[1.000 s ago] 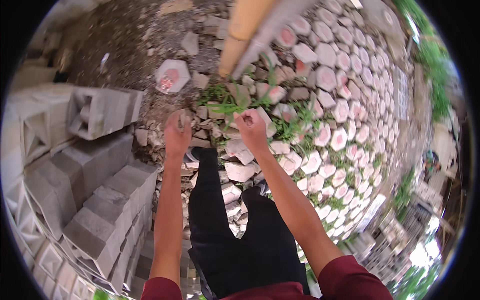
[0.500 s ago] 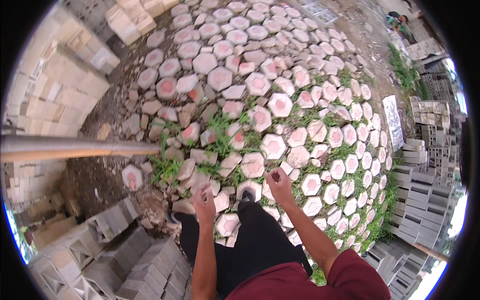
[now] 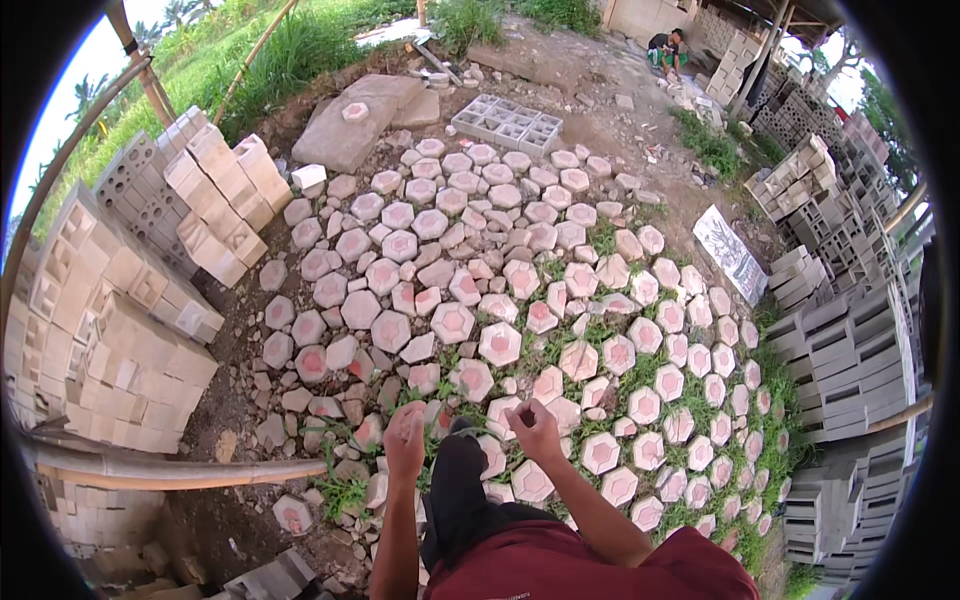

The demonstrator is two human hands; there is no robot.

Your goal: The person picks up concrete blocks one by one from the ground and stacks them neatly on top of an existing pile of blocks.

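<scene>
My left hand (image 3: 405, 440) is held out at waist height over the paved ground, fingers curled together. To its right, my right hand (image 3: 533, 430) is also raised, with thumb and fingers pinched. A faint thin dark line shows between the two hands. Whether either hand holds it I cannot make out. Beneath them lie many hexagonal paving blocks (image 3: 501, 344), pale with reddish centres, with grass and rubble in the gaps. My dark-trousered leg (image 3: 460, 490) is between my forearms.
Concrete block stacks stand at left (image 3: 140, 370) and right (image 3: 840, 370). A bamboo pole (image 3: 180, 474) juts in at lower left. Ahead lie a stone slab (image 3: 350, 125), a grey hollow-block group (image 3: 507, 124) and a printed sheet (image 3: 730, 254). A person (image 3: 668, 52) crouches far off.
My view has tilted up, bringing the far yard and greenery into sight. One leg has stepped ahead between my arms. Both hands stay raised and apart.
</scene>
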